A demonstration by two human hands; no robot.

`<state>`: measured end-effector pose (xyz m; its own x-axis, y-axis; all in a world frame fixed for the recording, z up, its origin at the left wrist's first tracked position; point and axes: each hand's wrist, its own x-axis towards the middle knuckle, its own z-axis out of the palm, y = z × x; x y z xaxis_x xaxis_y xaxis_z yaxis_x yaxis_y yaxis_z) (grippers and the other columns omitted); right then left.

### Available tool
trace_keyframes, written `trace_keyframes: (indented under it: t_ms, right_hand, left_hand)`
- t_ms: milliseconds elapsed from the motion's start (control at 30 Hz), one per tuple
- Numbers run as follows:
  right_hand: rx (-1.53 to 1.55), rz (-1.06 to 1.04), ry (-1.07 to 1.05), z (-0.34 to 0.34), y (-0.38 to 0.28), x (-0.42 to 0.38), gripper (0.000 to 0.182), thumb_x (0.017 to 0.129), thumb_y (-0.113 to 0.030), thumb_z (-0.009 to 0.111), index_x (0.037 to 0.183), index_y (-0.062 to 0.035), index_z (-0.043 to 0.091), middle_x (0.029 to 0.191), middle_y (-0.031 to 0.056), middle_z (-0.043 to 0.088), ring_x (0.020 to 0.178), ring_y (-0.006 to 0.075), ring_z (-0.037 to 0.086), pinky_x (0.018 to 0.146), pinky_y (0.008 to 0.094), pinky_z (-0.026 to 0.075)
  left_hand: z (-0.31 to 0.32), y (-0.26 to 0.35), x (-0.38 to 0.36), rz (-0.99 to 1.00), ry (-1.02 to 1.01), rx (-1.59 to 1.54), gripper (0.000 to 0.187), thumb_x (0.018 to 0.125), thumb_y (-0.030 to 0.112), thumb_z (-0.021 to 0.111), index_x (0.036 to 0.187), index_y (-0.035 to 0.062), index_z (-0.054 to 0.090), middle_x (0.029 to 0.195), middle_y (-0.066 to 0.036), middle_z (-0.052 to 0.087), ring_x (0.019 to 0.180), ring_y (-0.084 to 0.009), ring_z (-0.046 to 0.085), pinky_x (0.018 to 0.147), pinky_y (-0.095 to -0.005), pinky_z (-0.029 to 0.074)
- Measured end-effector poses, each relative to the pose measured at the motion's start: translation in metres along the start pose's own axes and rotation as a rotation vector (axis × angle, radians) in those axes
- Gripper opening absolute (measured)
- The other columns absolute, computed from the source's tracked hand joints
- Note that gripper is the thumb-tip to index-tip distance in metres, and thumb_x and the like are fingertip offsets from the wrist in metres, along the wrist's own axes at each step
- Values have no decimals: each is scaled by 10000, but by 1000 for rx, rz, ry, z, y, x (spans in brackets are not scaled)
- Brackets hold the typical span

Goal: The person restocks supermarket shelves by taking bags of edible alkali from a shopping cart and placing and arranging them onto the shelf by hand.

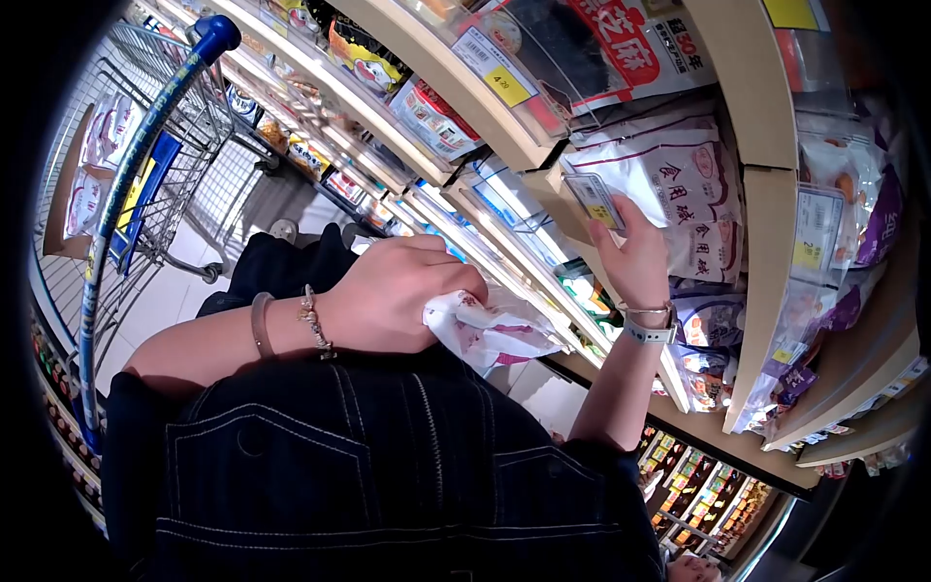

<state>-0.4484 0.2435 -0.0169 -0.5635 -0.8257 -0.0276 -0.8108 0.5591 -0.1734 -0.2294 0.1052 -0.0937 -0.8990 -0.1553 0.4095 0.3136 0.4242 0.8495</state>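
Observation:
My left hand [407, 291], closed in a fist in front of my chest, grips a crumpled white plastic packet [490, 330] with purplish-red print. At the shelf edge, my right hand [630, 254] has its thumb and forefinger closed about the lower corner of a white-and-yellow price tag [593, 199]. Just behind that tag lie white bags of edible alkali [689, 184] with dark red lettering, stacked in their shelf compartment. Some of my right fingers are hidden from view.
A shopping cart [145, 165] with a blue handle stands at left, carrying white printed packets [87, 199] and cardboard. Black sesame bags [621, 48] fill the compartment above the tag. A wooden divider [771, 223] separates more bagged goods at right. Another person [693, 565] is partly visible at the bottom.

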Motion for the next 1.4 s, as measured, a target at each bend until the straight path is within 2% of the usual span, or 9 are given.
trace_keyframes:
  t_ms: [300,467,600,700,800,833,1067,1200,1400]
  right_hand:
    - [22,36,-24,8,2,8,444,698,-271,621,1055,-33,509,927,178,590,850,326,568,721,365,446]
    - [-117,45,-47,4,-10,7,472,701,-281,616,1089,-50,479,950,167,583,870,320,558,737,371,438]
    - [-69,43,-55,5,-9,6,434,714,-247,606,1074,-40,483,953,174,580,882,325,550,742,363,438]
    - [91,-92,-6,7,6,5,386,738,-201,592,1069,-24,499,964,194,572,884,325,552,757,355,433]
    - [380,23,-81,8,26,6,336,769,-169,569,1065,-20,518,952,163,588,815,239,588,712,305,447]
    - [537,93,-62,2,18,4,274,796,-120,537,1049,-16,540,916,107,600,746,132,574,656,246,446]
    - [399,57,632,11,-20,-22,168,805,-75,533,943,0,593,801,111,633,760,115,592,661,241,450]
    - [1336,46,57,37,-74,-53,288,806,-66,560,1069,22,483,824,53,578,742,98,546,649,183,424]
    - [1476,303,-124,52,-87,-51,318,802,-118,588,1052,43,477,884,69,590,759,59,531,625,170,415]
  left_hand:
    - [5,-13,2,97,85,-31,278,551,100,681,801,82,560,719,-34,582,623,-209,513,563,-306,417]
    - [-5,-17,3,-147,88,-68,299,590,136,642,857,59,534,727,-96,558,709,-253,563,623,-339,454]
    - [-11,-26,2,-459,227,-499,441,613,57,697,1003,4,498,897,-77,583,811,-145,572,728,-277,459]
    - [-14,-27,3,-618,241,-988,533,647,-34,637,1133,-14,418,1031,-115,549,940,-199,553,822,-318,454]
    - [-16,-23,4,-641,250,-1289,539,674,-28,604,1163,-21,378,1078,-142,523,969,-237,547,839,-344,457]
    - [-16,-25,4,-641,222,-1312,535,698,-34,569,1185,-26,349,1112,-160,502,988,-265,539,844,-363,459]
    - [-19,-10,0,-639,235,-1364,491,715,-49,566,1164,-33,370,1095,-169,514,986,-256,543,838,-351,466]
    - [-20,3,-4,-674,250,-1204,498,709,-45,590,1154,-36,367,1080,-165,518,980,-241,547,816,-332,480]
    - [-14,7,-13,-732,236,-1050,520,676,-23,646,1137,-16,407,1040,-120,545,927,-181,561,798,-298,474]
